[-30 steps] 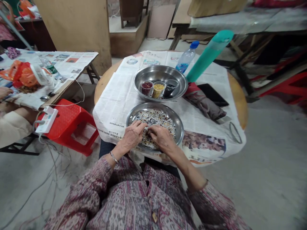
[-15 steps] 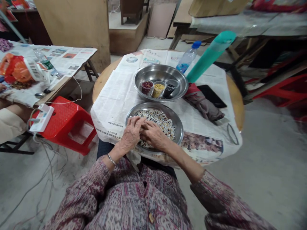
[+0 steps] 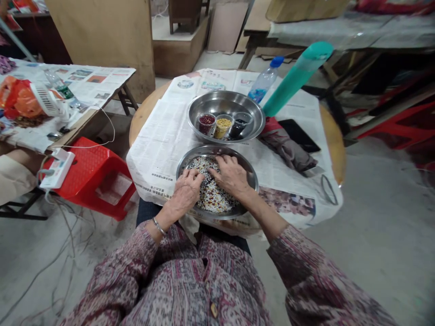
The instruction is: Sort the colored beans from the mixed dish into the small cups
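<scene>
A shallow steel basin (image 3: 254,180) near the table's front edge holds a mix of white grains with dark, red and yellow beans (image 3: 215,197). My left hand (image 3: 186,189) rests over its left rim, fingers apart and touching the grains. Deeper inside the basin, my right hand (image 3: 231,175) is spread on the mix towards the far right side. Neither hand visibly grips anything, though some fingertips are hidden. Just behind stands a second steel basin (image 3: 200,100) with three clear plastic cups: one of red beans (image 3: 206,122), one of yellow kernels (image 3: 223,127), one of black beans (image 3: 237,129).
Newspaper (image 3: 156,140) covers the round table. At its right are a water bottle (image 3: 263,83), a tall green object (image 3: 297,79), grey cloth (image 3: 288,147), a dark flat object (image 3: 299,136) and a loop (image 3: 329,190). A red stool (image 3: 90,170) with a power strip (image 3: 59,170) stands left.
My hands were together over the basin's left middle. Now they are apart: the right has moved right and away from me, spreading its fingers. More of the grain between them shows.
</scene>
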`<action>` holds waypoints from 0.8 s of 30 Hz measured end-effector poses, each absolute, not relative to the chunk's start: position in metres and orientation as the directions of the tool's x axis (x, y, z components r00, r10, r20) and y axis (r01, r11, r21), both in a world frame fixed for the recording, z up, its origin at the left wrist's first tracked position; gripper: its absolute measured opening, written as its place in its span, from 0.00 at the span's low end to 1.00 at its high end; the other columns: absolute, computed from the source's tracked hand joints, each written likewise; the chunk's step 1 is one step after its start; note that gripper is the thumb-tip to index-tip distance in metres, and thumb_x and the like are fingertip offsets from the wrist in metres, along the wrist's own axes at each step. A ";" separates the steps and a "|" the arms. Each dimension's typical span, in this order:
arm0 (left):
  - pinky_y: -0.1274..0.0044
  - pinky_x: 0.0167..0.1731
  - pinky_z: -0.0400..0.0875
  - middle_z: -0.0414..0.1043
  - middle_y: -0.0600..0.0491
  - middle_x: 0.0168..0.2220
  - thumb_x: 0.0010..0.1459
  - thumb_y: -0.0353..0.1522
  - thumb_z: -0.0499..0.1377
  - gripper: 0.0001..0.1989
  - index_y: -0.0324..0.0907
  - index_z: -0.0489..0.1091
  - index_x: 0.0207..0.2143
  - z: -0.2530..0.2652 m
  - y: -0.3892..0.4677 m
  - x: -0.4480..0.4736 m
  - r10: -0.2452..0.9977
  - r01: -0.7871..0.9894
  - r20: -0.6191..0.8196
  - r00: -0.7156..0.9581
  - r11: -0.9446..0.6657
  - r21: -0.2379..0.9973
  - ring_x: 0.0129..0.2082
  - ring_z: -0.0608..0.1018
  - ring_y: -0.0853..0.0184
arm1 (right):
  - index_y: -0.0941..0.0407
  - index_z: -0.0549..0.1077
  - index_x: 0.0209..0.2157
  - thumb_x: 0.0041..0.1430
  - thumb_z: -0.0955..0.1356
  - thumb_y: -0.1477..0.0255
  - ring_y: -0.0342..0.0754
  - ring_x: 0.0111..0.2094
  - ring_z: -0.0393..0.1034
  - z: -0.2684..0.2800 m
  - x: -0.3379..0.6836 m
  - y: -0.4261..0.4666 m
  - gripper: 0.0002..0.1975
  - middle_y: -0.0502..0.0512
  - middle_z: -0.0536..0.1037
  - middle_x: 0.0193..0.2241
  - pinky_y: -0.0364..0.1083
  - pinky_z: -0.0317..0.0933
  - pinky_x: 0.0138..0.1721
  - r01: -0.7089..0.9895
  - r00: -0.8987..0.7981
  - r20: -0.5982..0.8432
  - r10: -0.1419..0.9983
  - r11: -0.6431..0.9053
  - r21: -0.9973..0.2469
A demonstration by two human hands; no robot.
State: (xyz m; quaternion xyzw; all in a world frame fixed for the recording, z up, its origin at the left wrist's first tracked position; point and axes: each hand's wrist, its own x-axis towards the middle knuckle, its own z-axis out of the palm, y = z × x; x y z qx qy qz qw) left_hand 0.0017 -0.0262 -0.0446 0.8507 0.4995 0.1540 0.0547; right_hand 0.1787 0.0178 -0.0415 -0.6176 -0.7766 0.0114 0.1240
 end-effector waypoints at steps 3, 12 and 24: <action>0.66 0.50 0.71 0.67 0.45 0.48 0.58 0.20 0.50 0.19 0.37 0.66 0.51 -0.045 -0.026 0.003 0.877 0.849 0.235 0.420 -0.471 0.241 0.48 0.68 0.58 | 0.59 0.70 0.57 0.65 0.64 0.62 0.60 0.52 0.63 -0.040 0.163 0.026 0.23 0.66 0.73 0.52 0.54 0.63 0.49 0.918 -0.297 0.169 0.940 0.330 -0.219; 0.64 0.50 0.70 0.67 0.43 0.47 0.55 0.18 0.49 0.20 0.36 0.64 0.50 -0.042 -0.026 0.002 0.889 0.837 0.212 0.405 -0.454 0.304 0.48 0.68 0.57 | 0.53 0.78 0.40 0.59 0.67 0.78 0.49 0.41 0.71 -0.026 0.194 -0.007 0.11 0.55 0.77 0.39 0.46 0.63 0.43 0.690 -0.646 0.024 0.763 0.598 -0.409; 0.67 0.49 0.70 0.67 0.45 0.47 0.56 0.19 0.51 0.19 0.36 0.65 0.49 -0.042 -0.025 0.001 0.882 0.849 0.174 0.438 -0.470 0.240 0.48 0.69 0.58 | 0.54 0.78 0.43 0.62 0.64 0.76 0.54 0.46 0.68 -0.028 0.201 -0.013 0.11 0.60 0.77 0.41 0.49 0.64 0.42 0.874 -0.447 0.076 0.891 0.454 -0.173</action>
